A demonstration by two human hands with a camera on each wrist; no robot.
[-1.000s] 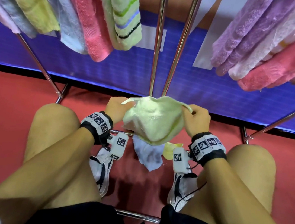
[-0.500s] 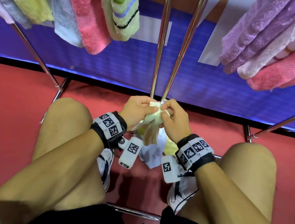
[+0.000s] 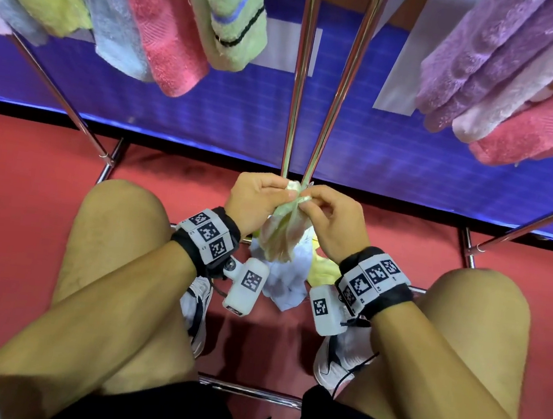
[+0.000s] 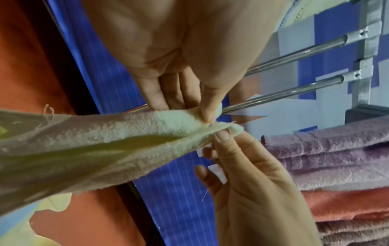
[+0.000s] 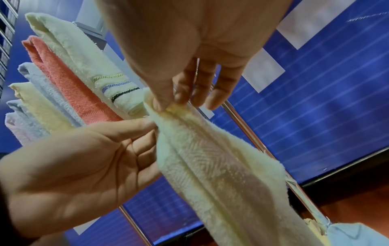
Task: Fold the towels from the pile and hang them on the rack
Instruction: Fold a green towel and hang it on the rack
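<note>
A pale yellow-green towel (image 3: 282,234) hangs doubled between my knees, its top corners brought together. My left hand (image 3: 279,190) pinches those corners between thumb and fingers, seen close in the left wrist view (image 4: 207,116). My right hand (image 3: 310,201) pinches the same edge from the other side (image 5: 166,104). The towel's body (image 5: 210,166) droops below both hands. Under it on the red floor lies the pile: a white towel (image 3: 288,286) and a yellow towel (image 3: 321,269). The rack's chrome rods (image 3: 299,91) rise just beyond my hands.
Folded towels hang on the rack at upper left, among them a pink one (image 3: 172,25) and a striped green one (image 3: 231,14). Purple (image 3: 485,60) and pink (image 3: 535,135) towels hang at upper right. My knees and shoes flank the pile. A blue banner (image 3: 211,105) stands behind.
A second ago my hands held the towel spread wide apart. They have come together, and the towel now hangs folded in half with its corners meeting.
</note>
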